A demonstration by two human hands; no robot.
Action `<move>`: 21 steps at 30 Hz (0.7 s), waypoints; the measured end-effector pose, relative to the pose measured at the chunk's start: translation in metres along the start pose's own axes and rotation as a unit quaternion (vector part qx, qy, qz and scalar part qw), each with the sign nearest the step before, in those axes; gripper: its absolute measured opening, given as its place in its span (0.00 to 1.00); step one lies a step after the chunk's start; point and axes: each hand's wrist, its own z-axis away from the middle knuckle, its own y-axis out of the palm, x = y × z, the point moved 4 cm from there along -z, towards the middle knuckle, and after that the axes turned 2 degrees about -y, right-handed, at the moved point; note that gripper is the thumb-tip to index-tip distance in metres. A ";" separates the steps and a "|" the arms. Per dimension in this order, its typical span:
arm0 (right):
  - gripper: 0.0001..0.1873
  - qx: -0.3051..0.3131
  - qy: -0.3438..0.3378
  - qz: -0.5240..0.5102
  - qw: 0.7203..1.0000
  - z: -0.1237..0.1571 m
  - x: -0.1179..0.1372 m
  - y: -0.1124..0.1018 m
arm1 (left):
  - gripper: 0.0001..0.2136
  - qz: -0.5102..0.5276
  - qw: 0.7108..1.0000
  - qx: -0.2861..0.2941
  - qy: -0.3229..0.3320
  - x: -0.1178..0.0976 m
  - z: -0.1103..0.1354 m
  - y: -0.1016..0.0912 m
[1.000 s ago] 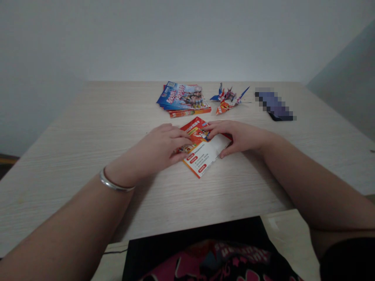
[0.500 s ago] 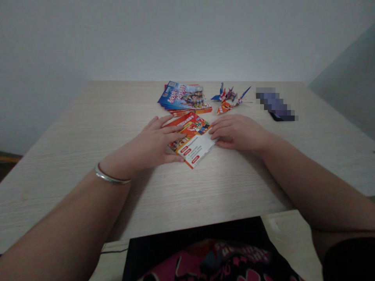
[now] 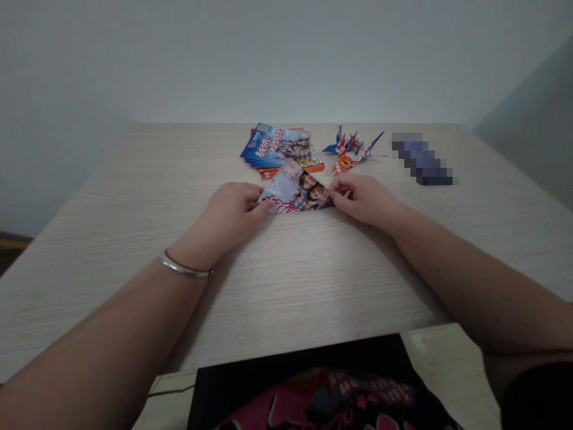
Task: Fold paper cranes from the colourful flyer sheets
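A printed paper sheet (image 3: 295,191), folded over into a triangle-like shape, shows its side with a pale blue sky and smiling figures. Its long straight edge faces me. My left hand (image 3: 237,206) pinches the left corner, thumb on top and fingers behind. At the right corner, my right hand (image 3: 360,200) grips the paper between thumb and fingertips. Just behind the sheet lies a stack of printed leaflets (image 3: 277,149), blue on top with orange ones beneath. Folded paper cranes (image 3: 351,152) in blue, orange and white stand to the right of the stack.
A blurred-out dark phone-like object (image 3: 423,160) lies at the back right of the pale wooden table (image 3: 290,292). A white wall (image 3: 286,60) rises behind the table. At the near edge is a black flat panel (image 3: 250,376) with a thin cable beside it.
The sheet lay with its orange and white side up; its near part is now folded away from me, showing the photo side. Both hands have closed onto its corners.
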 end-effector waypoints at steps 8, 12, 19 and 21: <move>0.15 -0.012 0.063 0.067 0.996 -0.005 0.006 0.016 | 0.23 -0.122 0.989 -0.052 -0.067 0.015 -0.003 0.014; 0.16 -0.006 0.067 0.088 0.994 -0.003 0.002 0.011 | 0.18 -0.124 0.989 -0.047 -0.058 0.018 -0.002 0.012; 0.16 0.052 0.073 0.011 0.996 -0.001 -0.020 0.001 | 0.14 -0.080 0.996 0.021 -0.031 0.034 -0.004 0.006; 0.16 0.070 0.073 -0.007 0.995 0.000 -0.024 0.000 | 0.14 -0.058 0.997 0.039 -0.021 0.036 -0.005 0.003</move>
